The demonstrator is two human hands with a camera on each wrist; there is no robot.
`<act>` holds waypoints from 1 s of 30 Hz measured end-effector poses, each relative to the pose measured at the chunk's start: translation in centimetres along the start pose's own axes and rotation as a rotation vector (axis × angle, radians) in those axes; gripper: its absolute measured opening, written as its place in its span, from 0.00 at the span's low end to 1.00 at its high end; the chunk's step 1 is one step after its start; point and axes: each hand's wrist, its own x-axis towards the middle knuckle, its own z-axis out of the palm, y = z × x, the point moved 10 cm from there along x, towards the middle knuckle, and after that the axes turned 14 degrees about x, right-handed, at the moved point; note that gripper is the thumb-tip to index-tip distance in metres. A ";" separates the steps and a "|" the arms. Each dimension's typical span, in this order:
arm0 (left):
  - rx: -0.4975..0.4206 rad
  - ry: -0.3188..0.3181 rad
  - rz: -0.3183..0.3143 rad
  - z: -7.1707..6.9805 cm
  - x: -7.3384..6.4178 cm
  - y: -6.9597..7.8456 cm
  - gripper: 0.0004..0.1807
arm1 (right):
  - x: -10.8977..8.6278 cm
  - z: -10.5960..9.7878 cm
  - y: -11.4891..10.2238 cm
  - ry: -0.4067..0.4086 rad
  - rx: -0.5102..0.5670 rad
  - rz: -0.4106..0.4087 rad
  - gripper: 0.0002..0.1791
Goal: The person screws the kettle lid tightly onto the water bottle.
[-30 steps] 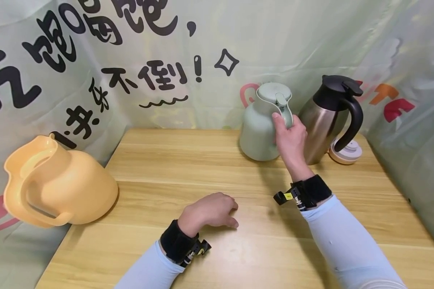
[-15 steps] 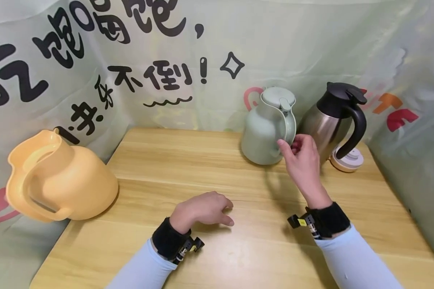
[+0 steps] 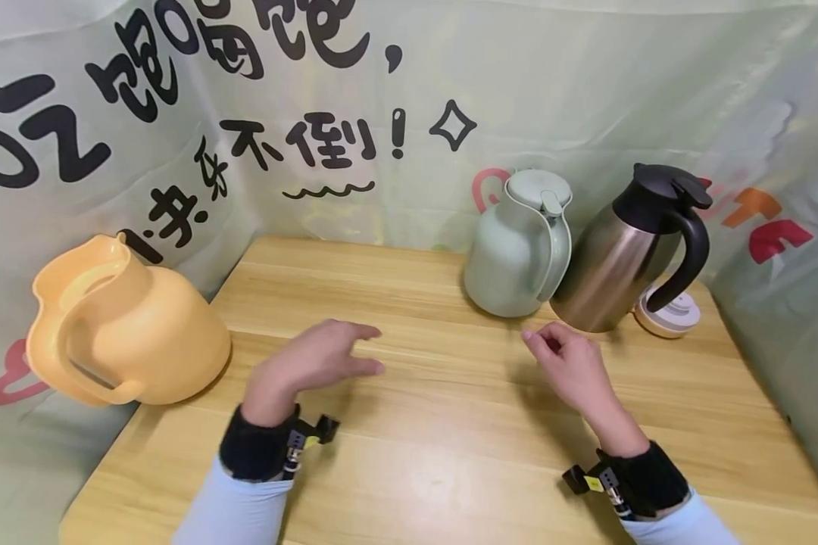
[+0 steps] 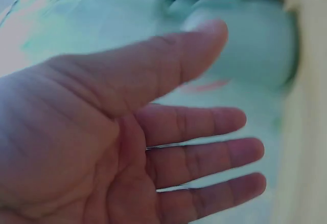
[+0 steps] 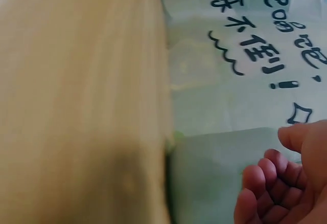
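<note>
Fingers (image 4: 209,157) hold nothing, right hand (image 3: 576,369) loosely curled, left hand (image 3: 313,357) extended: the green jug (image 3: 506,261) is now released, its handling apparently complete.

Just beyond your right hand (image 3: 572,365) stands the pale green jug (image 3: 507,261), upright, lid seated, handle turned toward you and rightward. Just beside it, on the right, is the brushed-steel jug (image 3: 596,276), with black lid and handle. Nearest your left hand (image 3: 313,354), the yellow-orange pitcher (image 3: 163,333) appears tilted leftward in the head view, its rim flared.
</note>
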 end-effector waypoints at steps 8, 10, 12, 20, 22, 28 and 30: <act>-0.013 0.239 -0.227 -7.1 -7.4 -6.1 0.40 | -0.8 3.3 2.0 -0.128 0.011 0.060 0.18; -0.023 0.307 -0.292 -8.3 -9.4 -7.5 0.41 | -0.7 3.5 2.1 -0.137 0.013 0.054 0.17; -0.034 0.395 -0.375 -9.5 -11.5 -8.8 0.41 | -0.6 3.7 2.2 -0.143 0.013 0.050 0.16; -0.361 1.258 -0.784 -13.5 -21.4 -12.2 0.27 | -0.5 4.6 2.8 -0.181 0.024 0.057 0.15; -0.417 1.410 -0.814 -13.6 -22.9 -12.4 0.27 | -0.5 4.7 2.9 -0.182 0.025 0.053 0.15; -0.471 1.194 -1.142 -11.8 -23.7 -15.3 0.41 | -0.6 4.8 3.1 -0.186 0.028 0.055 0.14; -0.512 1.065 -1.214 -11.0 -23.4 -16.4 0.44 | -0.6 4.8 3.2 -0.182 0.030 0.058 0.14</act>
